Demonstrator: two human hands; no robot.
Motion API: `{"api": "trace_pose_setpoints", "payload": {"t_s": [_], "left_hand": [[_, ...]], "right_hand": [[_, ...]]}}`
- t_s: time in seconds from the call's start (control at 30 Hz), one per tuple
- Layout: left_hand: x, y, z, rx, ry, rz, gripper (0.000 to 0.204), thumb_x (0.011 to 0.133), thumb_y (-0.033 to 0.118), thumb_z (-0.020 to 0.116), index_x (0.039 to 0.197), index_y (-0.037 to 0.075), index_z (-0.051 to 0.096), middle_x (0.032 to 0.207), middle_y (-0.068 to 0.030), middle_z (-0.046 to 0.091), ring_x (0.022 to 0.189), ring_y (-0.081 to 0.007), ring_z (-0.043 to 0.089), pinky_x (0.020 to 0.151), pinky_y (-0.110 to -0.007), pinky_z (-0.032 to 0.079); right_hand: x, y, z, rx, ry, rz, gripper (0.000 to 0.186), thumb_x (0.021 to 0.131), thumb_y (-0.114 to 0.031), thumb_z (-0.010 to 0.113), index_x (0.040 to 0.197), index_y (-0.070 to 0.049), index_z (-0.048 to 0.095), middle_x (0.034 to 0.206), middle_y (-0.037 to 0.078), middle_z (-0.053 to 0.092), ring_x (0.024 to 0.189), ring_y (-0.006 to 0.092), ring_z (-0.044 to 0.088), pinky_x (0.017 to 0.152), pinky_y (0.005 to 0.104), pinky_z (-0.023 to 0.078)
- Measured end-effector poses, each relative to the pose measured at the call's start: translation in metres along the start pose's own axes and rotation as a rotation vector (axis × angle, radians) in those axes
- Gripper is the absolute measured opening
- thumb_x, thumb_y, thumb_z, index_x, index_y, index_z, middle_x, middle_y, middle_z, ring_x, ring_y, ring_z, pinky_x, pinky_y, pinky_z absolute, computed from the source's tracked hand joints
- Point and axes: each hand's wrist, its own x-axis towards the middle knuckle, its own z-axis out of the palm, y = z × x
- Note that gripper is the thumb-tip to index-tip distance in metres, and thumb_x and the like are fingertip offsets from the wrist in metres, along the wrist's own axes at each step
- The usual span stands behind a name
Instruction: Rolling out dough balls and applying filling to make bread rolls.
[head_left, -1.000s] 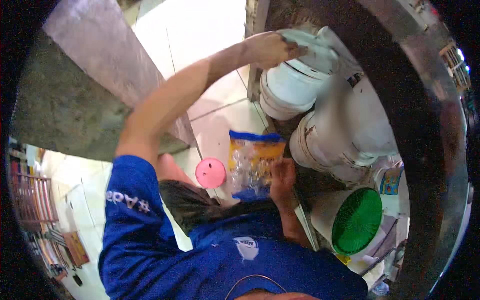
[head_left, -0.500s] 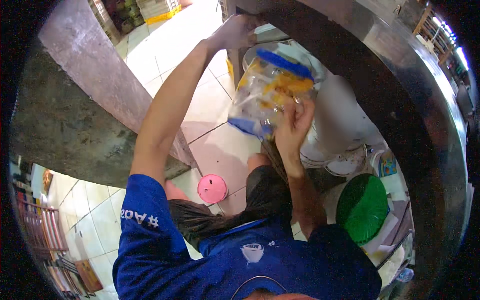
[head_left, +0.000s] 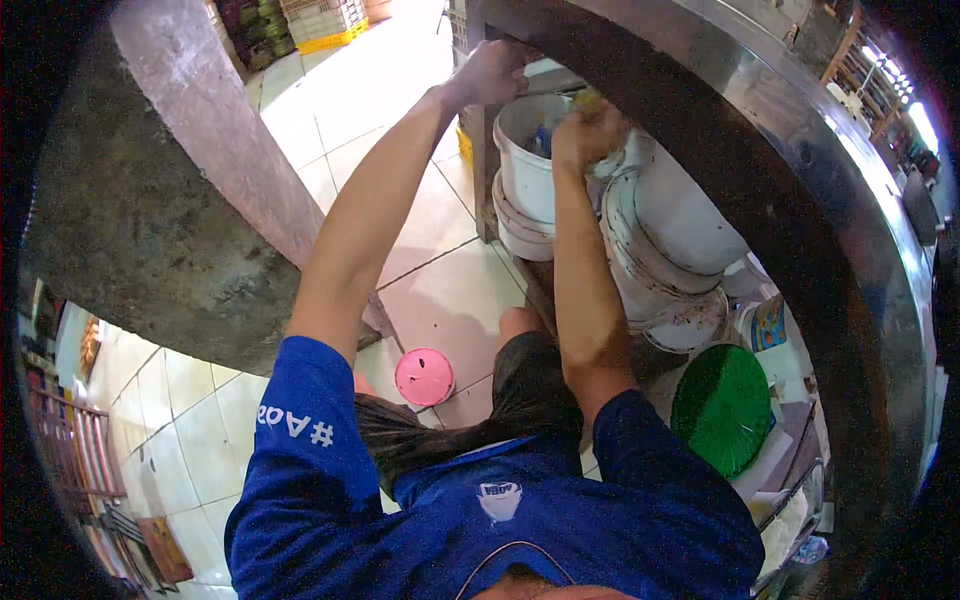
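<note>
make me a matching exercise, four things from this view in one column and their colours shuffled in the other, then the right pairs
1. open bucket near the right hand
2. smaller disc on the floor
3. larger disc, lower right
4. shirt

a. green
b. blue
c. white
d. pink

Pairs: 1-c, 2-d, 3-a, 4-b

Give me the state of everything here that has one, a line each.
White bucket: upright, open-topped, something blue inside.
Right hand: over the bucket, blurred; yellow item at its fingers, grip unclear.
Left hand: raised, fingers bent, grip unclear.
Green disc: partly shaded.
Pink disc: facing up, dark-marked.
</note>
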Motion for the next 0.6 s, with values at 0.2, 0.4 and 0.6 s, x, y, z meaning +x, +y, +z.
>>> {"api": "trace_pose_setpoints", "payload": {"t_s": [0.2, 0.4, 0.6], "left_hand": [[0.012, 0.038, 0.012, -0.02, 0.045, 0.066, 0.028, 0.074, 0.006, 0.066, 0.1, 0.0, 0.07, 0.082, -0.014, 0.071, 0.061, -0.0265, 0.06, 0.062, -0.039, 0.052], [-0.025, 0.021, 0.033, -0.036, -0.141, 0.05, 0.031, 0.073, 0.003, 0.067, 0.105, 0.003, 0.07, 0.096, -0.0123, 0.073, 0.075, -0.0275, 0.067, 0.072, -0.037, 0.058], [-0.04, 0.047, 0.065, -0.071, -0.107, 0.327, 0.035, 0.077, 0.005, 0.065, 0.112, 0.005, 0.067, 0.11, -0.0101, 0.07, 0.09, -0.0319, 0.067, 0.084, -0.04, 0.054]], "right_hand": [[-0.019, 0.073, 0.037, -0.504, -0.673, -0.142, 0.02, 0.091, -0.016, 0.056, 0.102, 0.0, 0.058, 0.094, 0.017, 0.06, 0.075, 0.0318, 0.061, 0.066, 0.0469, 0.05], [0.005, -0.018, -0.081, -0.214, -0.882, -0.147, 0.027, 0.087, -0.021, 0.062, 0.096, 0.004, 0.066, 0.09, 0.022, 0.065, 0.072, 0.0399, 0.063, 0.067, 0.0489, 0.051], [-0.04, 0.008, -0.154, 0.021, -0.773, -0.008, 0.028, 0.083, -0.017, 0.069, 0.104, 0.002, 0.067, 0.103, 0.018, 0.069, 0.085, 0.0367, 0.064, 0.08, 0.0457, 0.05]]}}
